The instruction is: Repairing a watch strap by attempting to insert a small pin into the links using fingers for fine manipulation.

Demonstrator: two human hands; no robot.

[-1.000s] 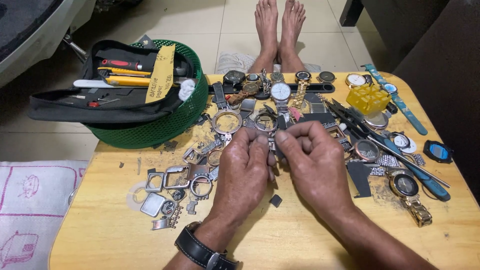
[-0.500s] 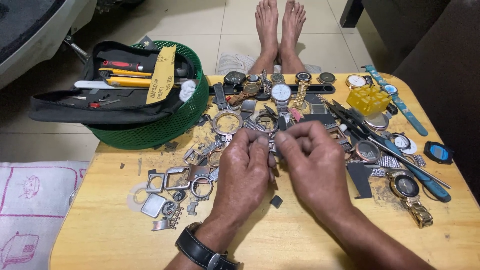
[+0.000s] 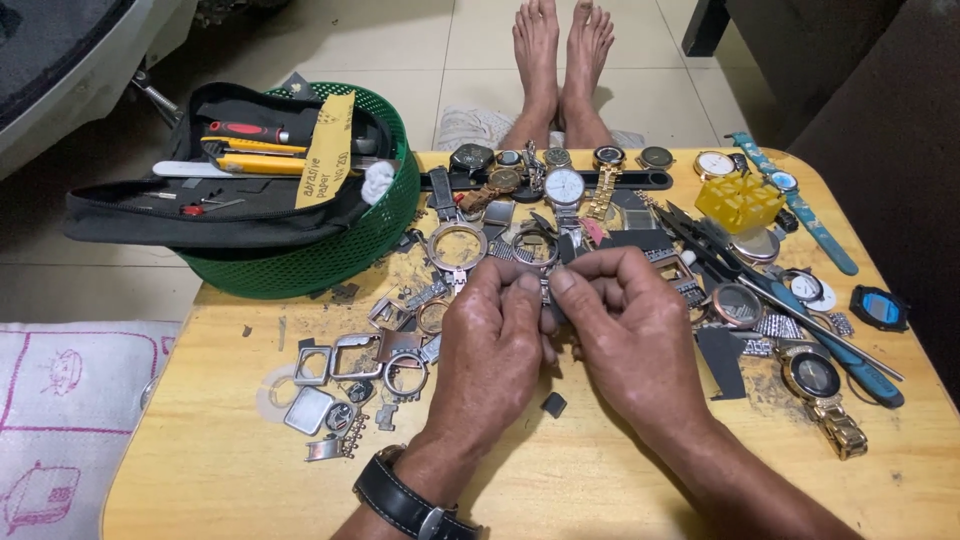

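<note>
Both hands meet over the middle of the wooden table (image 3: 600,480). The left hand (image 3: 490,345) and the right hand (image 3: 630,340) are curled almost closed, thumbs and forefingers pinched together on a small metal watch part (image 3: 546,296) held between them just above the tabletop. The piece is mostly hidden by the fingertips, so I cannot tell exactly what it is. A black-strapped wristwatch (image 3: 405,500) sits on the left wrist.

Loose watch cases (image 3: 345,365) lie scattered to the left of the hands, and a row of watches (image 3: 560,180) lines the far edge. A yellow plastic block (image 3: 740,200) and a blue-handled tool (image 3: 850,365) rest on the right. Far left, a green mesh basket (image 3: 330,255) carries a black tool pouch (image 3: 220,215).

With a piece this small, I judge the work goes best held low over the table, so anything that slips lands on the wood and not the floor. A firm grip on one side and light, gradual force from the other should help; the tiny dark piece (image 3: 553,404) lying near the wrists could easily be swept off.
</note>
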